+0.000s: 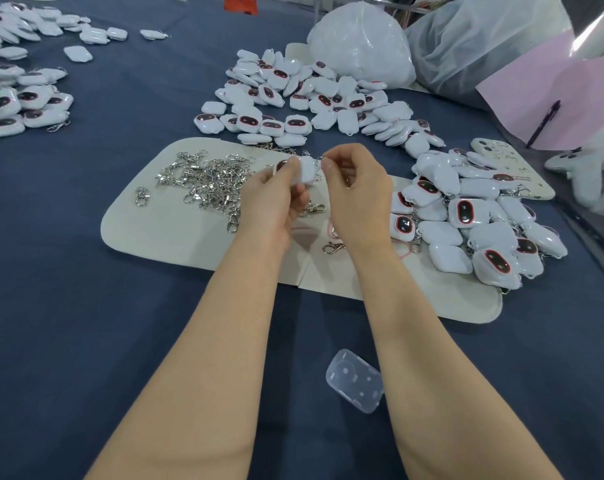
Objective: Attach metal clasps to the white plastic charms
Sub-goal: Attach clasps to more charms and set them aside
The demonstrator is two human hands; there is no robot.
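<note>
Mid-attachment: left hand grips 1 white charm. Right hand pinches what looks like a metal clasp at its 3 o'clock edge. Next, likely, threading it through the loop.

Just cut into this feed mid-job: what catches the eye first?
Dead centre, the left hand and right hand hold one white charm above the cream mat, the right pinching at its top edge. Left of them a tangle of metal clasps glints on the mat. A near charm heap spills over the mat's right end, and a far charm heap lies behind.
</note>
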